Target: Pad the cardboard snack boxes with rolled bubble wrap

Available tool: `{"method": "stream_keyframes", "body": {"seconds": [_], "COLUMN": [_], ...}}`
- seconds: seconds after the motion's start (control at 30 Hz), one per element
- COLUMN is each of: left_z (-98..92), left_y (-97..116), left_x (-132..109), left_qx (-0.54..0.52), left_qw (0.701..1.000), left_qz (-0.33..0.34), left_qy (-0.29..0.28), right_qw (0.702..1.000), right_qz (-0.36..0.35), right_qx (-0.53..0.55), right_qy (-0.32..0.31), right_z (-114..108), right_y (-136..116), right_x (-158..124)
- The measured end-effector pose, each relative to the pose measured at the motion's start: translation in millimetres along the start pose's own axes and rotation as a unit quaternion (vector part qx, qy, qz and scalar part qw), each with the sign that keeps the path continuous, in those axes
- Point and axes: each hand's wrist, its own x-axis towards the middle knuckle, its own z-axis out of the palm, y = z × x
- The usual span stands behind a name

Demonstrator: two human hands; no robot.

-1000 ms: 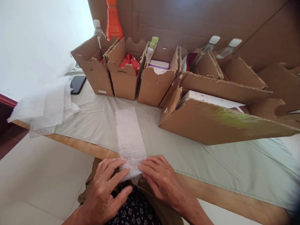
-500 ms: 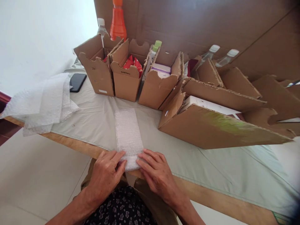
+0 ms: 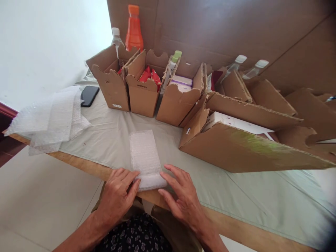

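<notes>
A strip of bubble wrap (image 3: 145, 150) lies on the cloth near the table's front edge, its near end rolled or folded into a thicker band. Thumb and fingers of my left hand (image 3: 118, 190) pinch the left end of that band. My right hand (image 3: 181, 190) is at the other end with fingers and thumb spread apart; its index fingertip is by the strip's edge, and I cannot tell whether it touches. Whether anything lies inside the roll is hidden.
Loose bubble wrap sheets (image 3: 52, 115) hang over the table's left edge beside a black phone (image 3: 89, 96). Cardboard bins (image 3: 141, 98) with red packets and boxes line the back. A long cardboard box (image 3: 252, 147) stands to the right. An orange bottle (image 3: 134, 33) stands behind.
My right hand has let go of the band's right end and spread its fingers, moving slightly right. The near band looks wider. My left hand keeps its hold. The view has shifted slightly.
</notes>
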Motion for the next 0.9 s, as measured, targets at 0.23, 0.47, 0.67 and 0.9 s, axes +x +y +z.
{"method": "stream_keyframes", "body": {"seconds": [0.23, 0.47, 0.67, 0.9], "left_z": [-5.1, -5.8, 0.9, -11.1], "left_y": [4.9, 5.9, -8.3, 2.1], "left_x": [-7.7, -7.6, 10.9, -9.0], "left_qx": [-0.024, -0.054, 0.020, -0.044], "left_qw": [0.999, 0.998, 1.000, 0.998], "left_qz": [0.023, 0.013, -0.009, 0.046], "left_qy": [0.033, 0.017, 0.017, -0.007], "right_qw": [0.997, 0.998, 0.997, 0.995], "right_qz": [-0.036, 0.033, -0.039, 0.005], "right_qx": [0.012, 0.034, -0.040, 0.054], "right_qy": [-0.068, -0.038, -0.048, -0.081], "right_z": [-3.5, -9.0, 2.8, -4.3], "right_y": [2.8, -0.7, 1.4, -1.0], "right_x": [9.6, 9.4, 9.4, 16.4]}}
